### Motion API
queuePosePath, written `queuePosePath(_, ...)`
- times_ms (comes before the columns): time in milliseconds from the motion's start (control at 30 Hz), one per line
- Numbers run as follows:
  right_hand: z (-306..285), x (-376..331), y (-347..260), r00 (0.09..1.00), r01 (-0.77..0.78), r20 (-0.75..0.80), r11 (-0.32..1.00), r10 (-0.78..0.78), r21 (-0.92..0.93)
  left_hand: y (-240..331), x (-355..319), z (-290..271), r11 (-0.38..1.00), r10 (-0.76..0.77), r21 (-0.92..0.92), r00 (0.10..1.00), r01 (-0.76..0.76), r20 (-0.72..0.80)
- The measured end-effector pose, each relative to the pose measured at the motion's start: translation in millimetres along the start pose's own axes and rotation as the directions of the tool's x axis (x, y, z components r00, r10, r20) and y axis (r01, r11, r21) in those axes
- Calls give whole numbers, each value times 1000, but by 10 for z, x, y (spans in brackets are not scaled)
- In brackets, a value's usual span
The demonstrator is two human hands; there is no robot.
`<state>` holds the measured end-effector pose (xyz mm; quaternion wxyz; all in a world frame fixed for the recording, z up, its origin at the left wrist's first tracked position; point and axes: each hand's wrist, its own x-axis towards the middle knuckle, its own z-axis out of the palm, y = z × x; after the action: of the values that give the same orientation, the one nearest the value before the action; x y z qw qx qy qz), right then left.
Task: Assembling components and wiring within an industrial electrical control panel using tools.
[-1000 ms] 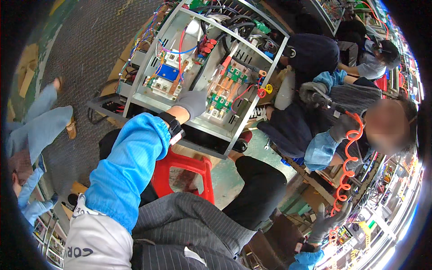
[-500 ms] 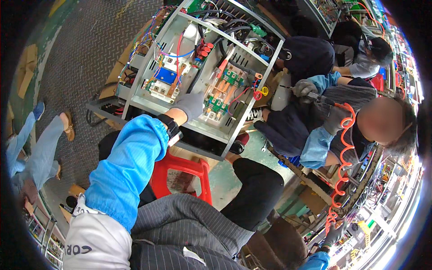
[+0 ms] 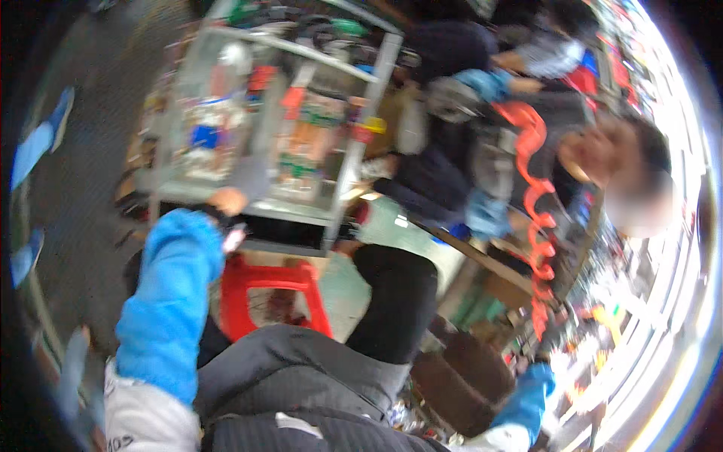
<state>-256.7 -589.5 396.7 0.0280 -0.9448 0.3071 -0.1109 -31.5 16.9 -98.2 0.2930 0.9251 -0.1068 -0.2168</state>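
Observation:
The picture is smeared by motion. My left hand [image 3: 252, 177], in a grey glove with a blue sleeve behind it, rests against the lower front part of an open grey metal electrical cabinet [image 3: 361, 135]. The cabinet holds wires, a blue component [image 3: 203, 137] and orange and green terminal parts [image 3: 301, 147]. Blur hides whether the fingers grip anything. My right arm shows only as a blue sleeve [image 3: 527, 399] at the lower right, and its hand is lost in the dark blur above it.
A red plastic stool [image 3: 267, 290] stands under the cabinet, by my dark trouser leg [image 3: 395, 301]. A co-worker [image 3: 452, 173] in dark clothes crouches to the right of the cabinet. An orange coiled hose [image 3: 538, 203] hangs in front of another person. Blue-clad legs [image 3: 38, 147] are at the far left.
The view has swung and blurred, and the cabinet now sits higher and nearer the middle. My left hand stays at the cabinet's lower part. The legs at the left have moved up and away.

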Motion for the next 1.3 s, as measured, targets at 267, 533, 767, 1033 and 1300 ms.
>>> queuePosePath(267,57,213,93,971,238,51,946,-233,-218,185,17,-329,990,-134,65,981,125,143)
queuePosePath(533,215,-37,-222,935,326,199,934,-295,-148,492,-32,-449,995,-98,1,975,100,201)
queuePosePath(767,-236,-24,96,887,348,404,898,-223,-269,408,-43,-434,980,-176,-54,963,191,205)
queuePosePath(1033,269,-81,-132,969,-49,245,966,-15,254,441,-33,-371,988,-143,-41,979,151,144)
queuePosePath(1300,1286,-1053,-2139,830,-244,558,899,0,364,564,-63,-574,987,-154,-11,970,159,188)
